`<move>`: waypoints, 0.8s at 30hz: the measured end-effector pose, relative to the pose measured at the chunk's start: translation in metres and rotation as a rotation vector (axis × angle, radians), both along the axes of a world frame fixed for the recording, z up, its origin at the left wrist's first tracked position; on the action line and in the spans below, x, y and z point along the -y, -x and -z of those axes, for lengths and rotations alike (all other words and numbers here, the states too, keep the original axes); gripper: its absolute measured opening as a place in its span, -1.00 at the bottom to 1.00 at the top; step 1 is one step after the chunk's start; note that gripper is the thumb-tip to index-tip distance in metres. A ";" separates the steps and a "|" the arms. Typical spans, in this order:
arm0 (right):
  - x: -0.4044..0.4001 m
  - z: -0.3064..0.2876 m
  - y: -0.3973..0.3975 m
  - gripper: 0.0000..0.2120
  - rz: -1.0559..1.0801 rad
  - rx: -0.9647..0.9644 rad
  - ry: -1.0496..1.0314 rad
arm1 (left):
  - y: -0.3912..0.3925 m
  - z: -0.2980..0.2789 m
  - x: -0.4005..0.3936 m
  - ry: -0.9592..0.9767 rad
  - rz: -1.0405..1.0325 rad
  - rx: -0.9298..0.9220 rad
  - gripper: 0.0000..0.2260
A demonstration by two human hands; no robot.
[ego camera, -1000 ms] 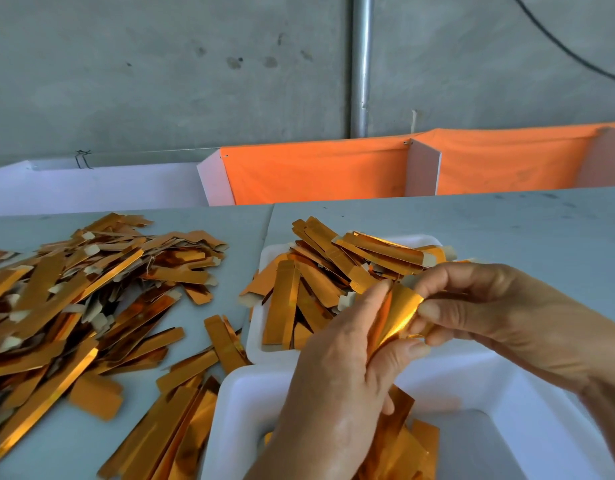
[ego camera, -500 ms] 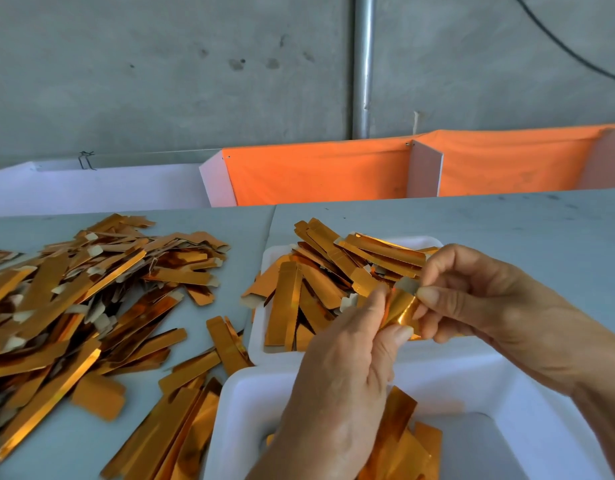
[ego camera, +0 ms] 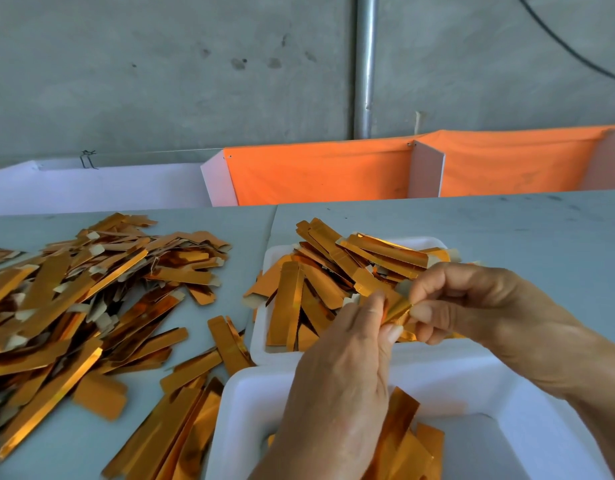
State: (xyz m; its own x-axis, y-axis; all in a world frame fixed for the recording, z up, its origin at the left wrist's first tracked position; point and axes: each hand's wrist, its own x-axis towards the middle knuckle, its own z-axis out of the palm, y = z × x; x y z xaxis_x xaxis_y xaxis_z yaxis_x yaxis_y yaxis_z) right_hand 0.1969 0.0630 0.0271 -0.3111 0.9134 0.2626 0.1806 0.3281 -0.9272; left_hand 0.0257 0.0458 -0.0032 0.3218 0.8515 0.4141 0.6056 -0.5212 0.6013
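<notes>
Heap (ego camera: pixel 74 306) lies left of tray (ego camera: pixel 260 336) (strips (ego camera: pixel 320 289) inside).

We see a shiny gold strip (ego camera: pixel 398 310). It is bent and small. It sits above the white tray (ego camera: pixel 448 379).

Gold strip (ego camera: pixel 398 309) now folded smaller; fingers (ego camera: pixel 374 304) closer.
</notes>
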 end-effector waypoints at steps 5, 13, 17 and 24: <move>0.002 -0.002 0.002 -0.86 0.015 -0.069 0.033 | 0.002 0.004 -0.003 0.012 0.028 0.074 -0.56; -0.001 0.001 0.000 -0.87 0.089 -0.070 0.079 | 0.000 0.001 -0.001 0.025 0.055 -0.067 -0.50; -0.001 0.001 0.000 -0.83 0.086 -0.093 0.093 | -0.002 -0.002 0.000 0.033 0.057 -0.111 -0.41; -0.003 0.004 0.000 -0.89 0.023 -0.320 0.255 | 0.000 -0.002 0.002 0.015 0.127 0.014 -0.48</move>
